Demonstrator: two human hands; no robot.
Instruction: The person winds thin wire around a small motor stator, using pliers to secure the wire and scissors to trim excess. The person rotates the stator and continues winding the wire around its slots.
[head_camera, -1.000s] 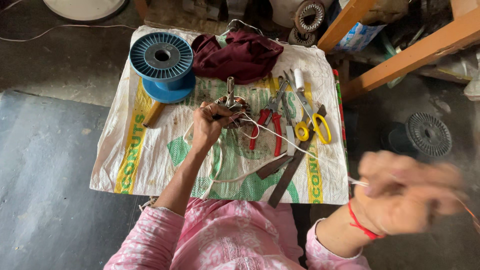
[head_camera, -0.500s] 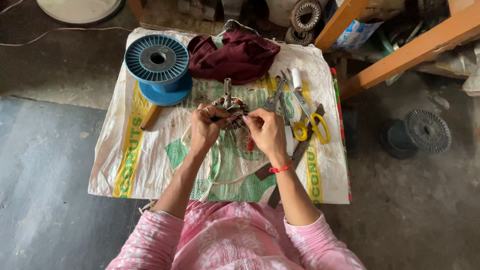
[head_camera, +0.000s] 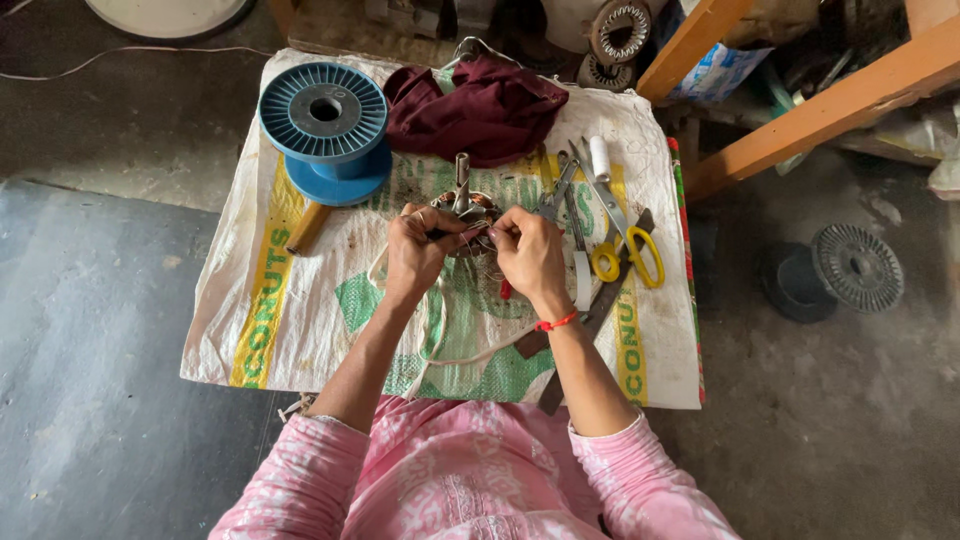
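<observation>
Near the middle of the tabletop (head_camera: 300, 330), which is covered by a white woven sack printed in green and yellow, stands a small round metal motor part with an upright steel shaft (head_camera: 462, 190). Both hands meet over it. The left hand (head_camera: 415, 255) is curled, its fingertips pinched on a thin dark strand or tool tip at the part's rim; exactly what it grips is too small to tell. The right hand (head_camera: 528, 255), with a red thread at the wrist, is also closed in a pinch, its fingertips touching the same spot from the other side.

The step in hand looks like fine work at the rim of the part. To do it well, the wrists should rest on the sack for steadiness and the pinch should stay close to the metal, so the thin strand neither kinks nor slips. The pull should be short and even.

Towards the far left corner sits a blue plastic spool (head_camera: 325, 125), beside a crumpled maroon cloth (head_camera: 480, 105) at the far edge. Just right of the hands lie yellow-handled scissors (head_camera: 625, 235) and red-handled pliers (head_camera: 545, 215), within easy reach. A white cord (head_camera: 432, 330) trails to the near edge.
</observation>
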